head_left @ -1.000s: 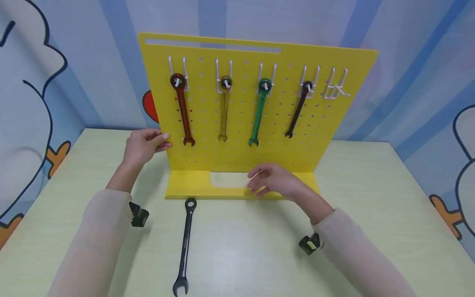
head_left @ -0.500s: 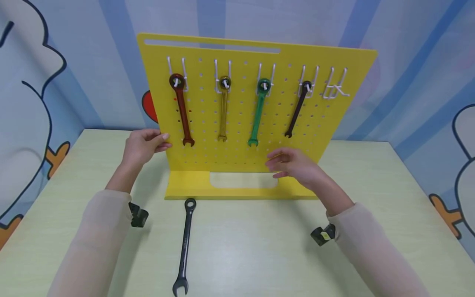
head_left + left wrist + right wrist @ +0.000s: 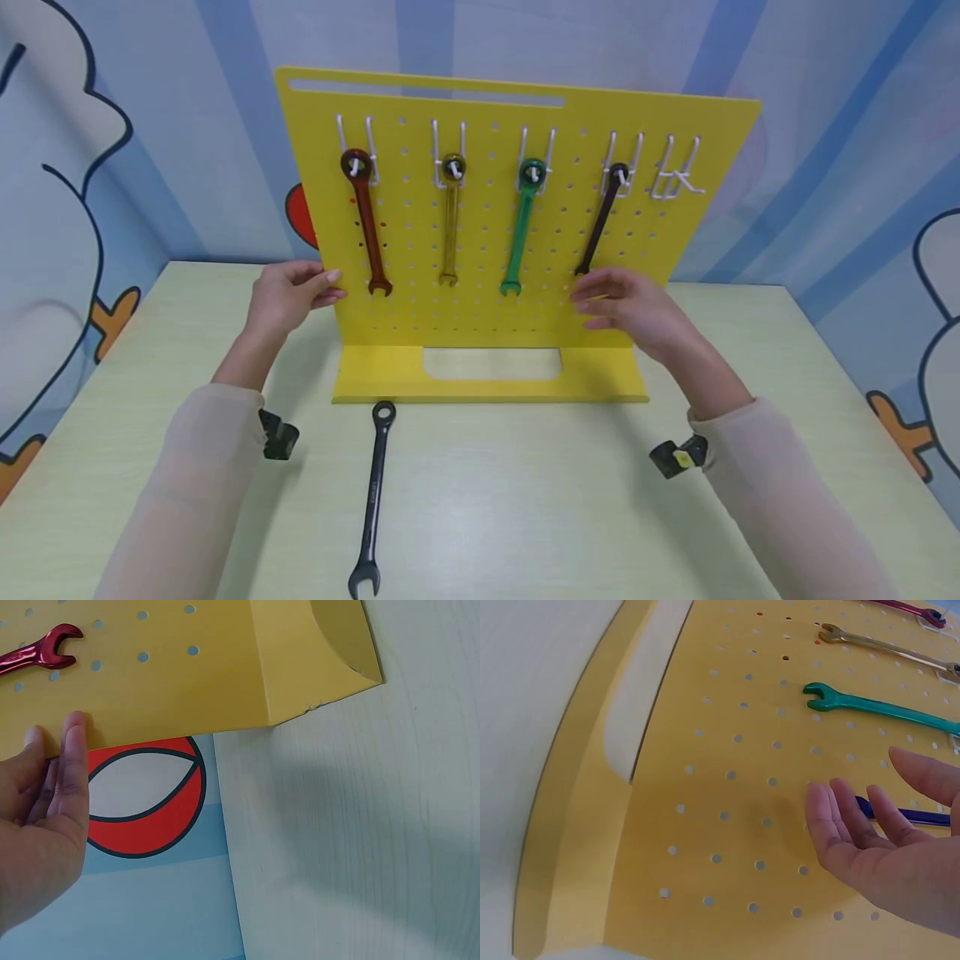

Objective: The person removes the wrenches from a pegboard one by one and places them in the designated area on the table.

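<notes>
A yellow pegboard (image 3: 480, 312) stands on the table, tilted back. My left hand (image 3: 288, 296) holds its left edge, fingertips on the board's rim. From its white hooks hang a red combination wrench (image 3: 367, 225), a gold wrench (image 3: 451, 229), a green wrench (image 3: 520, 233) and a dark purple wrench (image 3: 600, 221). My right hand (image 3: 630, 308) is by the purple wrench's lower end, fingers loosely bent and holding nothing. In the right wrist view, the fingers partly cover that purple wrench (image 3: 922, 817). A larger dark metal wrench (image 3: 375, 500) lies on the table before the board.
At the board's far right is a white hook (image 3: 677, 177) with no wrench on it. The pale table (image 3: 495, 500) stretches out around the base (image 3: 382, 375). Behind the board hangs a blue cartoon-printed backdrop (image 3: 225, 125).
My right hand has moved up and to the right, from above the base's cutout to the purple wrench's lower end. My left hand and the wrenches have stayed in place.
</notes>
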